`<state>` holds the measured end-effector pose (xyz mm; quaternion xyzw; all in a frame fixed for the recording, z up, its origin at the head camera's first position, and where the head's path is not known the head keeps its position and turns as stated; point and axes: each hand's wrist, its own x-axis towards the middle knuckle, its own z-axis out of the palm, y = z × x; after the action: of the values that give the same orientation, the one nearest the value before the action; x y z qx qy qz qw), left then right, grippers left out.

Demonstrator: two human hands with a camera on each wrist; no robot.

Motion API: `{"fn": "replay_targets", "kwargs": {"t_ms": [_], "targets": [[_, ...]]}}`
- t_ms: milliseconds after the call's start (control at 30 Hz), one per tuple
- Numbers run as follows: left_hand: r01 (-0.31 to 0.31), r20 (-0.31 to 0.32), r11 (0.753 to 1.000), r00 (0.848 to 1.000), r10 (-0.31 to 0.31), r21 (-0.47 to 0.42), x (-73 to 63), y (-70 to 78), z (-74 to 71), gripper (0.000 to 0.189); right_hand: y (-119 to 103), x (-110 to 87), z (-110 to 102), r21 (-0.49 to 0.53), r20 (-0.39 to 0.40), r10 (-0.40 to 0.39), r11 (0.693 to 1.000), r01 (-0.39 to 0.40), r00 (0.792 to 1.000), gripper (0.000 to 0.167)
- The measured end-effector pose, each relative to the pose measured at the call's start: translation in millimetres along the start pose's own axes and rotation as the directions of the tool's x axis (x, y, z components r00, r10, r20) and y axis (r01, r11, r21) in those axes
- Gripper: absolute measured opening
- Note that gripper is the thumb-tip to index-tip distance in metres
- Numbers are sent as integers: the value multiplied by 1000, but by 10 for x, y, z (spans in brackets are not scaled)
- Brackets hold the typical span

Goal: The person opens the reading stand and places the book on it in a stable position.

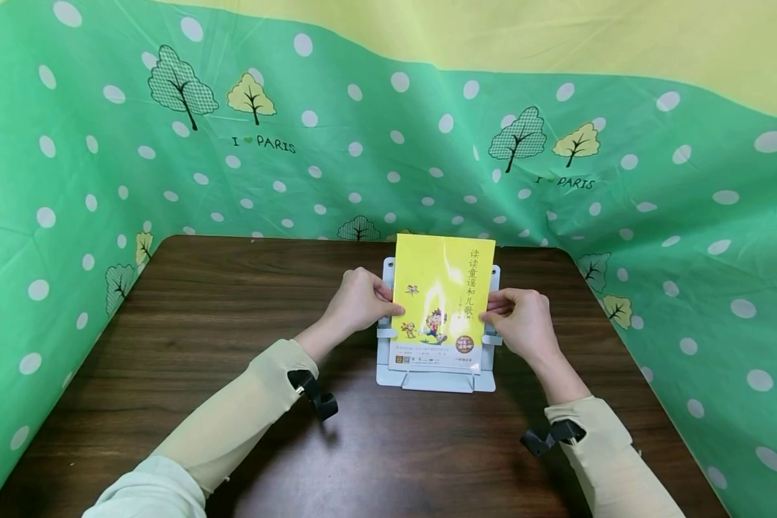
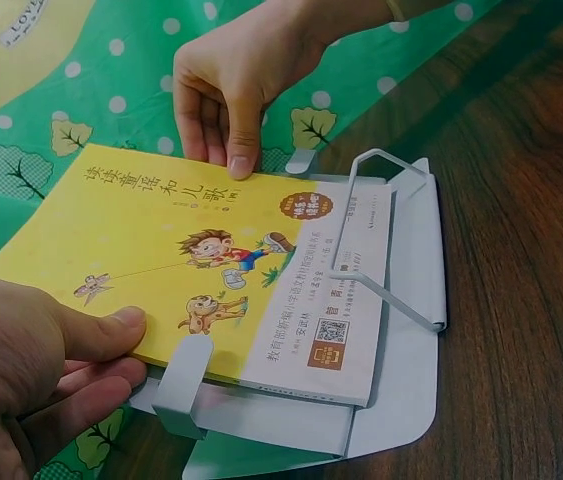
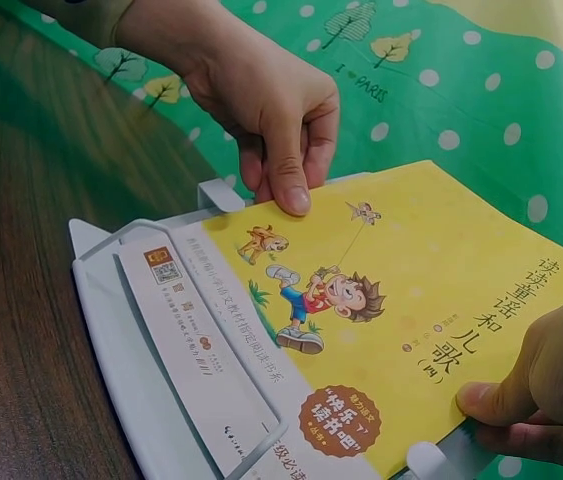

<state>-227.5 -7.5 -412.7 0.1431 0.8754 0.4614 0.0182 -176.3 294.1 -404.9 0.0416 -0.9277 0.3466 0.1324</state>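
A yellow book (image 1: 421,280) with a cartoon child, a dog and Chinese lettering on its cover rests on a light grey metal book stand (image 1: 388,378). My left hand (image 1: 360,298) pinches the book's left edge, thumb on the cover and fingers behind. On the opposite edge, my right hand (image 1: 523,321) pinches it the same way. Side clips (image 2: 183,385) of the stand hook over the book's edges below the hands. A wire bracket (image 2: 401,240) crosses in front of the book's white lower part in the left wrist view. The stand's back is mostly hidden by the book.
Under the stand lies a dark wood-grain table (image 1: 233,302). Green cloth (image 1: 362,173) with white dots and printed trees hangs around its back and sides. Black wrist mounts (image 1: 314,394) are strapped over both sleeves.
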Motion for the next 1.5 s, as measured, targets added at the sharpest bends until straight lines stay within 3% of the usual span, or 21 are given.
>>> {"fn": "replay_targets", "kwargs": {"t_ms": [733, 1233, 1500], "targets": [[12, -35, 1000, 999, -12, -18, -10, -26, -1, 22, 58, 55, -45, 45, 49, -11, 999, 9, 999, 33], [24, -6, 995, 1000, -24, -93, -30, -41, -29, 18, 53, 38, -60, 74, 65, 0, 997, -5, 998, 31], [15, -26, 997, 1000, -17, -71, -48, -75, -23, 18, 48, 35, -57, 80, 50, -19, 997, 15, 999, 30]]}}
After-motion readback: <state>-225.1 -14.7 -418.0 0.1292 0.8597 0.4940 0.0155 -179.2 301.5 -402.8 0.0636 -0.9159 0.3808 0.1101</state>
